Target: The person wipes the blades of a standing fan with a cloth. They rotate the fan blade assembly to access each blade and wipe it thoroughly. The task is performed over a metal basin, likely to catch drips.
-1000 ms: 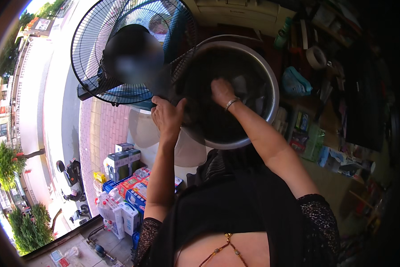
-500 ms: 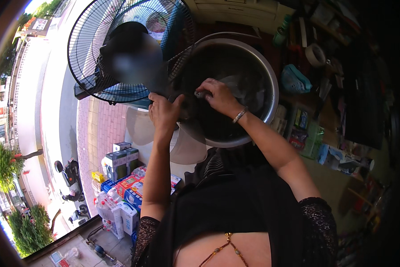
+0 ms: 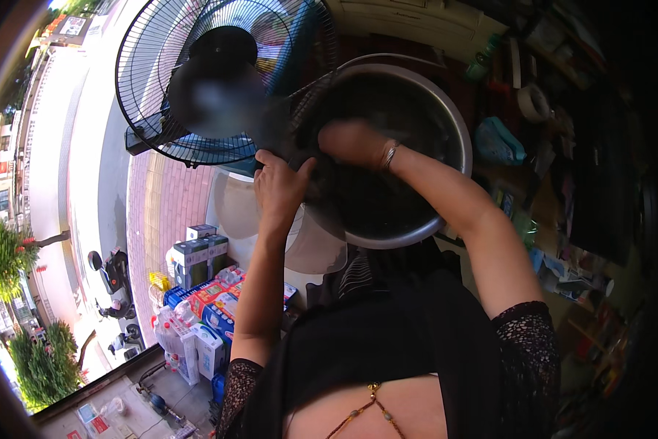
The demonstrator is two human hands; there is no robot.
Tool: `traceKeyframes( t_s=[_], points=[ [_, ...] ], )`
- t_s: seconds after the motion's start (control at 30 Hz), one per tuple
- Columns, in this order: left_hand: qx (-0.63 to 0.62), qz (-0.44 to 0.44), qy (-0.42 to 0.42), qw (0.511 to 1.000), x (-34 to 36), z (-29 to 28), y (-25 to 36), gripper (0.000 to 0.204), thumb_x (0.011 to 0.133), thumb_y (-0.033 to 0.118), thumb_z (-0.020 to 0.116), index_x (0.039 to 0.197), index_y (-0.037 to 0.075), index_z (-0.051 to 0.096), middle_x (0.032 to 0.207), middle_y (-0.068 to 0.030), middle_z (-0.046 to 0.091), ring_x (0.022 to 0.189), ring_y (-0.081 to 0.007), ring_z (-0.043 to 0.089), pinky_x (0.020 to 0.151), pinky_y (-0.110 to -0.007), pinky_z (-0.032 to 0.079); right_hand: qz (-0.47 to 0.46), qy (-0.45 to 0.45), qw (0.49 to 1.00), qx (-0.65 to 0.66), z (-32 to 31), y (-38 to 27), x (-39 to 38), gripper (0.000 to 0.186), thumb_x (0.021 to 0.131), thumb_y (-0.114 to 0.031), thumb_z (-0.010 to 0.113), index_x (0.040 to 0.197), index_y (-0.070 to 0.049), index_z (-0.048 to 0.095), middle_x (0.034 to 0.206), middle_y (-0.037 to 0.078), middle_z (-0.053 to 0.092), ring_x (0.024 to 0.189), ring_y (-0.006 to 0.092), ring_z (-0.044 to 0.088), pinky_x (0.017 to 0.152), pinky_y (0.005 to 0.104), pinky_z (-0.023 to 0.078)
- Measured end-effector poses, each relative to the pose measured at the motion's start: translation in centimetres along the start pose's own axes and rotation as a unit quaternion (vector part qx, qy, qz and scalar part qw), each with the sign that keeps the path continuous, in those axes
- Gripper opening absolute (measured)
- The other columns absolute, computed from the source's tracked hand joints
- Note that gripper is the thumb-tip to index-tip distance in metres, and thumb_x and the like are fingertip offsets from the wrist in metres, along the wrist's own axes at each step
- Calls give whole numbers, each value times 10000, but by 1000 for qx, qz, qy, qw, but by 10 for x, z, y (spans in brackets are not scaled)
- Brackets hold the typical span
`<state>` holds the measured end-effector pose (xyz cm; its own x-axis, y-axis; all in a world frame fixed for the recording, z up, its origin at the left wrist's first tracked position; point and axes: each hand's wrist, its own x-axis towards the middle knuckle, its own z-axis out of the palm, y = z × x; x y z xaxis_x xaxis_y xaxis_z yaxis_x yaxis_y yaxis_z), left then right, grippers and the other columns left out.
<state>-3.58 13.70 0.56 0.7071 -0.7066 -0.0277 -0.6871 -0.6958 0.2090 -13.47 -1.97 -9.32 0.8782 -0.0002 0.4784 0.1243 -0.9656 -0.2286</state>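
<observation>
A set of smoky, see-through fan blades (image 3: 318,241) leans between me and the wide metal basin (image 3: 462,146). My left hand (image 3: 280,186) grips it near its dark middle, thumb apart from the fingers. Over the basin's left part, my right hand (image 3: 354,143) is curled and smeared by motion. Whatever it holds is hidden; a moment ago a small greyish thing showed at its fingertips. Dark water seems to fill the basin. Just beyond my left hand stands a black wire fan cage (image 3: 149,73) with a dark round housing inside.
Boxes and packs (image 3: 215,300) are piled at my left, beside a pink tiled strip (image 3: 157,190). To the right lie a roll of tape (image 3: 534,102), a light-blue pouch (image 3: 498,140) and other clutter. A parked scooter (image 3: 113,282) is outside on the left.
My right hand has moved slightly up and left and is now blurred. The left hand keeps its grip on the blades. The whole view has shifted a little.
</observation>
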Motion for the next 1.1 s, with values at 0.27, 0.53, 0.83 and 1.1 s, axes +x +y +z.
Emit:
traceKeyframes(
  t_s=[0.27, 0.53, 0.83, 1.1],
  points=[
    [-4, -13, -14, 1000, -2, 0, -1, 865, 745, 437, 729, 1165, -186, 301, 889, -322, 634, 896, -440, 617, 886, -431, 439, 49, -99, 994, -13, 14, 2, 4, 111, 822, -167, 586, 914, -107, 595, 871, 89, 640, 731, 246, 663, 594, 348, 534],
    [-59, -33, -73, 995, 5, -6, -4, 858, 745, 430, 742, 1162, -177, 302, 964, -352, 611, 985, -471, 581, 874, -470, 448, 191, -130, 972, -48, 14, 16, -22, 194, 823, -214, 616, 977, -107, 567, 868, 117, 656, 798, 282, 685, 650, 402, 545],
    [-74, -18, -64, 995, 1, -8, -5, 925, 765, 427, 732, 1231, -210, 249, 999, -369, 594, 1000, -475, 577, 889, -462, 445, 305, -139, 941, -48, 22, 21, -31, 189, 836, -164, 572, 1012, -99, 549, 893, 154, 675, 776, 305, 684, 638, 421, 539],
    [-48, -2, -46, 998, -3, -7, -10, 872, 794, 454, 704, 1215, -185, 287, 1068, -384, 569, 1014, -467, 598, 907, -431, 459, 384, -169, 908, -10, 19, 15, -25, 239, 843, -171, 555, 1065, -82, 559, 937, 178, 689, 868, 341, 679, 750, 472, 523]
  ],
)
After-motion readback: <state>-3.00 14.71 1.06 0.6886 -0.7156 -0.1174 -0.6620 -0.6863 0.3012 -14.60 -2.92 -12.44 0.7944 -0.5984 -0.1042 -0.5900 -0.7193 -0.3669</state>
